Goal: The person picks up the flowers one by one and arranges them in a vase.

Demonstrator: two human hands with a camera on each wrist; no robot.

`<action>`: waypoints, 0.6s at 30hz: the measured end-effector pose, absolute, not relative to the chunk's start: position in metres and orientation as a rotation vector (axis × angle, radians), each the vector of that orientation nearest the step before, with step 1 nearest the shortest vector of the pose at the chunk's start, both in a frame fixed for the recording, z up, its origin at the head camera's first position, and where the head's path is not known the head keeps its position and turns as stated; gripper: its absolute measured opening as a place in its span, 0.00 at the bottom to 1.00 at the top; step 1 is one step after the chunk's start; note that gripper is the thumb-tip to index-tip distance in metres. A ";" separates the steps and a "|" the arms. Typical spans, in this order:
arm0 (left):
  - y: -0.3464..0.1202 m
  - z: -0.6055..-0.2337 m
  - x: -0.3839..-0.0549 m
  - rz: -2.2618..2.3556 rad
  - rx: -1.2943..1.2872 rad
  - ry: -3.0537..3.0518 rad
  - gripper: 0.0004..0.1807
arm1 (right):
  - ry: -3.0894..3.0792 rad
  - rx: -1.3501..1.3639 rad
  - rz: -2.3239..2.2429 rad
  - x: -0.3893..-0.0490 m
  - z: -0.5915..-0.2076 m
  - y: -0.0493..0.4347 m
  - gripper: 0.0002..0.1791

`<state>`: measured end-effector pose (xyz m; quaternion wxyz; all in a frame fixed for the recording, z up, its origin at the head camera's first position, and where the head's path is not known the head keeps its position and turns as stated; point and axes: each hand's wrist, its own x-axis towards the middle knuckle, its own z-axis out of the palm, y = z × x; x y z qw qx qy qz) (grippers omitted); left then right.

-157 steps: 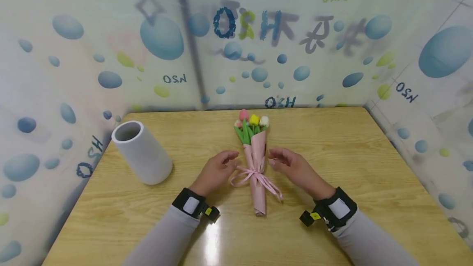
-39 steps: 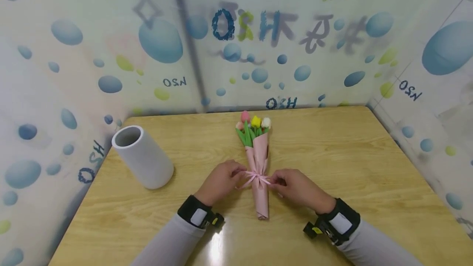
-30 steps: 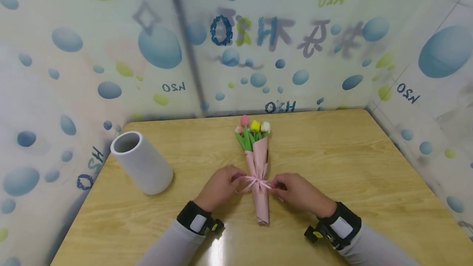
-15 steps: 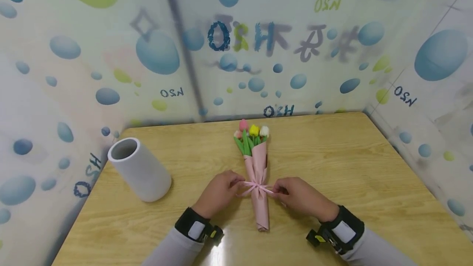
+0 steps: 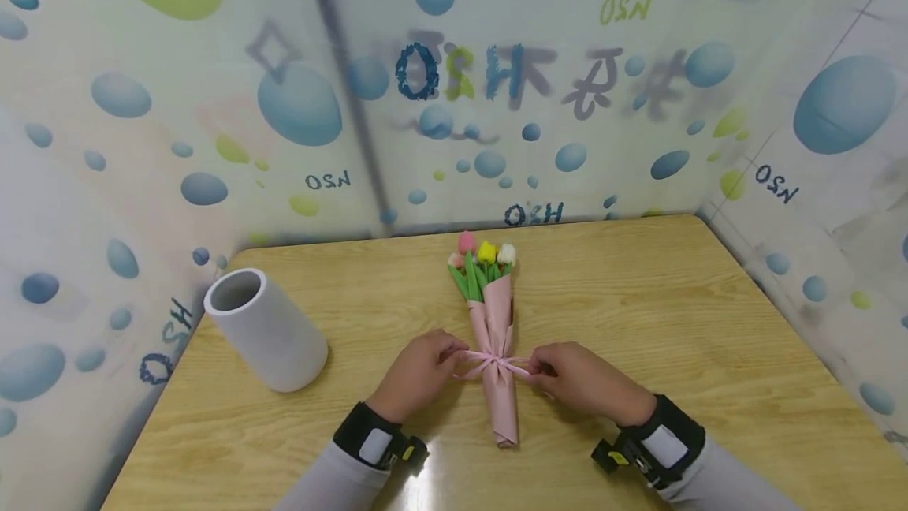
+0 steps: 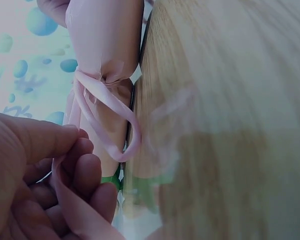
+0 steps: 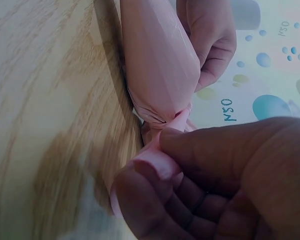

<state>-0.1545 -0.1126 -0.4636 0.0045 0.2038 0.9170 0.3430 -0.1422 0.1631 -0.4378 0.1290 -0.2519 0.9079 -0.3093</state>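
A bouquet (image 5: 502, 408) in pink wrapping paper lies on the wooden table, with pink, yellow and white tulips (image 5: 486, 252) at its far end. A pink ribbon (image 6: 107, 100) is tied round its middle, one loop showing in the left wrist view. On the left side, my left hand (image 5: 418, 373) pinches a ribbon strand between thumb and fingers. My right hand (image 5: 589, 381) pinches the ribbon on the other side, close to the knot in the right wrist view. The strands stretch sideways from the knot towards both hands.
A white vase (image 5: 273, 337) stands on the left of the wooden table (image 5: 660, 290), its opening upward. Behind the table's far edge hangs a patterned backdrop (image 5: 489, 164) with blue and green spots.
Earlier both hands hovered beside the bouquet, and the ribbon's bow hung loose. Both now pinch the ribbon. The right hand has shifted slightly right lately; the head view has tilted upward.
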 end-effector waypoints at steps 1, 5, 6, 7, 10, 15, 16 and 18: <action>-0.113 -0.464 -0.154 1.075 0.639 2.875 0.06 | 2.643 -0.735 -0.891 -0.142 -0.438 0.164 0.08; -0.112 -0.462 -0.154 1.073 0.637 2.896 0.05 | 2.638 -0.722 -0.889 -0.143 -0.437 0.166 0.07; -0.112 -0.461 -0.153 1.074 0.634 2.900 0.05 | 2.636 -0.717 -0.892 -0.143 -0.437 0.166 0.07; -0.112 -0.461 -0.153 1.073 0.636 2.903 0.05 | 2.633 -0.713 -0.895 -0.143 -0.436 0.166 0.07; -0.113 -0.460 -0.153 1.072 0.634 2.903 0.04 | 2.626 -0.707 -0.903 -0.143 -0.435 0.167 0.06; -0.114 -0.461 -0.154 1.069 0.622 2.903 0.04 | 2.629 -0.697 -0.890 -0.143 -0.436 0.168 0.07; -0.114 -0.462 -0.154 1.069 0.617 2.902 0.04 | 2.630 -0.694 -0.886 -0.143 -0.436 0.168 0.07; -0.114 -0.462 -0.154 1.070 0.614 2.902 0.04 | 2.629 -0.695 -0.881 -0.144 -0.437 0.169 0.07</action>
